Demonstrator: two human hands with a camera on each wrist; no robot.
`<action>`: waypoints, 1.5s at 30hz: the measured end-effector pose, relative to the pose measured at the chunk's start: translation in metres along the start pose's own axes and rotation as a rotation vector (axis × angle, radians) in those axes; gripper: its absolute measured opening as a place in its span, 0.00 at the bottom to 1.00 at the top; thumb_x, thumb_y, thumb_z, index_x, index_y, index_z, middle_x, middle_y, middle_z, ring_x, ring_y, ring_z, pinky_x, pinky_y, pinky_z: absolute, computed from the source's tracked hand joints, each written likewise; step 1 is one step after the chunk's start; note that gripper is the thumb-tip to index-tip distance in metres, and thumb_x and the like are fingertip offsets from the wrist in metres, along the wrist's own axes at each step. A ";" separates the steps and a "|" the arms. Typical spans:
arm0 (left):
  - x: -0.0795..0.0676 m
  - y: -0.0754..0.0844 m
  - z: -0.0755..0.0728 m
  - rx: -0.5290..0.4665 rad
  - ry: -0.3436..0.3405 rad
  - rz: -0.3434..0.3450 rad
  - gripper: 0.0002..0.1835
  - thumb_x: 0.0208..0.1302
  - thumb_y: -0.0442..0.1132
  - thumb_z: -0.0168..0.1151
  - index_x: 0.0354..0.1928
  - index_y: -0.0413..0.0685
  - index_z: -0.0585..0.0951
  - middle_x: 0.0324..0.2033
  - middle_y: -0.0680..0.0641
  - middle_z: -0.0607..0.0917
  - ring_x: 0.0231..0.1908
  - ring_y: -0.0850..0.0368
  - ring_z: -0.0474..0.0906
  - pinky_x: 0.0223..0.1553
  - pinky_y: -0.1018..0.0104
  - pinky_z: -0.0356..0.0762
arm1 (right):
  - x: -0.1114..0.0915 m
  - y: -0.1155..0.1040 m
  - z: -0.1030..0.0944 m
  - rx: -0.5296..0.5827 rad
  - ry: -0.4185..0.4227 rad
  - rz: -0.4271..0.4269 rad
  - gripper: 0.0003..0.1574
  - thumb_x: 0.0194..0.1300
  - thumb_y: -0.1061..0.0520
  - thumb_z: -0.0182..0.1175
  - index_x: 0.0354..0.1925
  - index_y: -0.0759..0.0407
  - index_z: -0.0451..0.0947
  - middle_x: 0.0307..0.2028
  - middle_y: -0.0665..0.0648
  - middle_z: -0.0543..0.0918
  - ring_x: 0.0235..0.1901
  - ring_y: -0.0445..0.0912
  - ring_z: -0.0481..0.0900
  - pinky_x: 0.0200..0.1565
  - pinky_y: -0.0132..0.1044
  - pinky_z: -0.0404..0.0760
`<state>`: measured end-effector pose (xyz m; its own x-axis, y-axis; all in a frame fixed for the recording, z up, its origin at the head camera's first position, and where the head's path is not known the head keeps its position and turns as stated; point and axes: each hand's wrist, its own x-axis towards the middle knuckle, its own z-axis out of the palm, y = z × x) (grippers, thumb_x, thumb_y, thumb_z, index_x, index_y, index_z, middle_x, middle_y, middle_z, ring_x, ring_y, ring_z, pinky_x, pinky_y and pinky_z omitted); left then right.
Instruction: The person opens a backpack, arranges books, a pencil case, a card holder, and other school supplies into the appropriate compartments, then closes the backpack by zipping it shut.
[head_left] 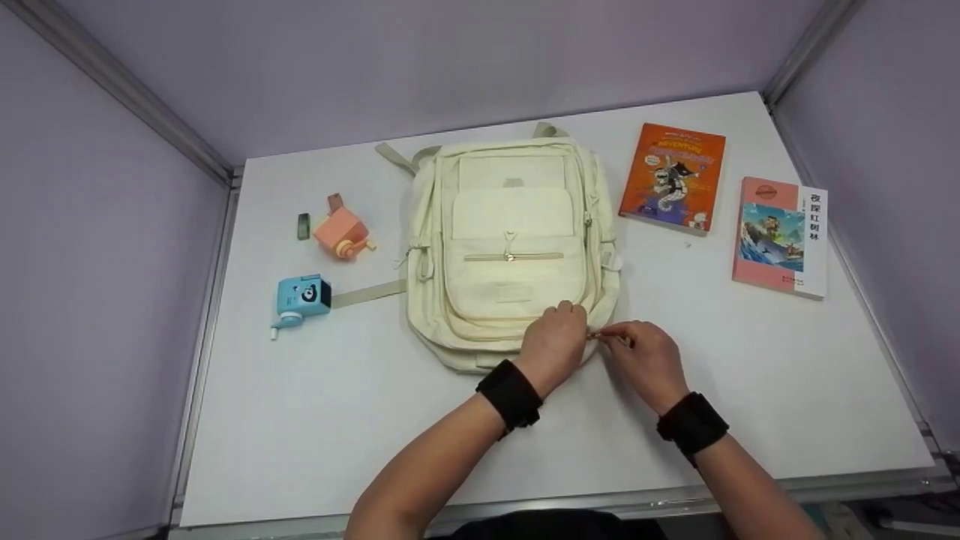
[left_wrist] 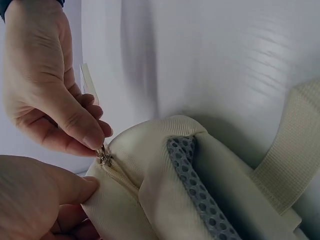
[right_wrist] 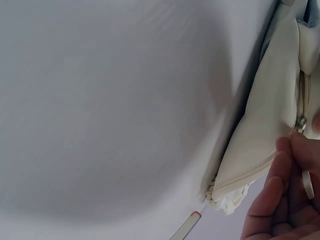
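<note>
**Right hand (head_left: 651, 364) pinching zipper pull (head_left: 595, 335), left hand (head_left: 553, 346) gripping cloth, at lower right corner of backpack (head_left: 514, 214)**

Head view: Backpack, cream cloth, soft-sided with rounded corners, lies on the white, smooth table (head_left: 750, 420), front pocket (head_left: 487, 277) facing up. Long axis runs from the person's side toward the back wall; top end points away, bottom end lies nearest the person.

Left wrist view: Left hand is nearly closed, thumb pressed on one face of the cloth edge and fingers curled behind it. Cloth is finely ribbed; mesh (left_wrist: 200, 190) is grey with a honeycomb pattern; strap (left_wrist: 290, 150) is flat, coarse webbing. Zipper (left_wrist: 127, 182) runs toward lower right from a shiny metal slider (left_wrist: 104, 159).

Right wrist view: Right hand has thumb and forefinger together on the pull, remaining fingers bent. Beside them, the cream side panel (right_wrist: 265, 110) is smooth and tapered, with the zipper running upward in this view.
</note>
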<state>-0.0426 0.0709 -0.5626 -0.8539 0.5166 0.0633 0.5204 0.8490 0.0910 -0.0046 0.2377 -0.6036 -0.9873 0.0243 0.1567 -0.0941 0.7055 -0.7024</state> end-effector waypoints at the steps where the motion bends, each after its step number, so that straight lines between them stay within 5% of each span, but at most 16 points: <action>1: 0.000 -0.001 0.000 -0.012 -0.001 -0.002 0.07 0.75 0.42 0.60 0.41 0.46 0.80 0.34 0.48 0.80 0.32 0.53 0.80 0.26 0.64 0.81 | 0.001 0.000 0.000 -0.003 -0.007 0.001 0.07 0.63 0.62 0.73 0.41 0.55 0.91 0.35 0.52 0.88 0.33 0.45 0.81 0.37 0.43 0.75; 30: -0.007 -0.023 0.000 -0.193 -0.111 0.039 0.09 0.80 0.41 0.51 0.45 0.42 0.74 0.26 0.47 0.81 0.31 0.50 0.80 0.28 0.63 0.79 | 0.050 0.032 -0.014 -0.183 -0.029 -0.077 0.05 0.69 0.61 0.65 0.39 0.65 0.82 0.35 0.64 0.85 0.37 0.60 0.80 0.40 0.55 0.75; 38: -0.012 -0.028 0.004 -0.164 -0.049 0.108 0.09 0.80 0.39 0.51 0.41 0.42 0.72 0.25 0.48 0.79 0.31 0.50 0.81 0.32 0.64 0.80 | 0.069 0.038 -0.013 -0.228 -0.069 -0.052 0.07 0.71 0.60 0.63 0.40 0.65 0.82 0.36 0.65 0.84 0.38 0.62 0.79 0.42 0.57 0.75; 45: -0.016 -0.031 0.007 -0.311 -0.052 0.048 0.08 0.80 0.40 0.51 0.42 0.42 0.72 0.28 0.48 0.80 0.34 0.48 0.81 0.32 0.61 0.80 | 0.085 0.040 -0.013 -0.217 -0.090 -0.021 0.07 0.73 0.62 0.61 0.41 0.67 0.81 0.37 0.67 0.83 0.39 0.63 0.78 0.42 0.57 0.75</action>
<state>-0.0453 0.0368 -0.5732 -0.8236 0.5667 0.0249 0.5302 0.7535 0.3888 -0.0909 0.2779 -0.6093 -0.9938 -0.0488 0.1002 -0.0950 0.8414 -0.5319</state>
